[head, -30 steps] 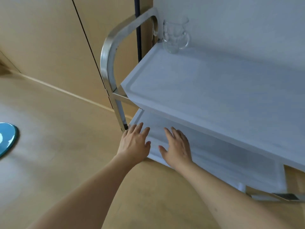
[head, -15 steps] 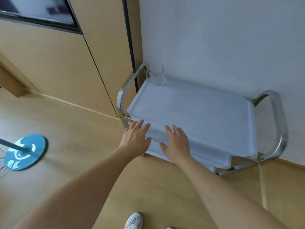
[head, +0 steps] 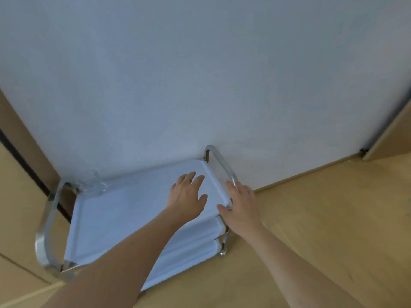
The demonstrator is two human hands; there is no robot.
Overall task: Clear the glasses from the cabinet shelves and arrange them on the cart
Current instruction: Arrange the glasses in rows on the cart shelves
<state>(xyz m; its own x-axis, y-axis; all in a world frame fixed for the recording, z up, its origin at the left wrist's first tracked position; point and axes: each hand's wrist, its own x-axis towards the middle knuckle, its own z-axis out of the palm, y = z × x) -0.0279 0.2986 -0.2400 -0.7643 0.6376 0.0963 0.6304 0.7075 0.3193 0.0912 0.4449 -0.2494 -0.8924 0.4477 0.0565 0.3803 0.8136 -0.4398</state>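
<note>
Cart [head: 124,218] with white shelves stands on wooden floor [head: 311,230] against white wall [head: 200,74].

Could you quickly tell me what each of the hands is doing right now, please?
Left hand: open, fingers spread over the white top shelf, holding nothing.
Right hand: open, at the shiny metal cart handle, gripping nothing.

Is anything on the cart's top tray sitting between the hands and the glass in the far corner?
Nothing visible does. The glass stands in the far left corner of the cart, blurred by motion. The left hand is over the right part of the tray and the right hand by the right handle; only bare white tray lies between.
</note>
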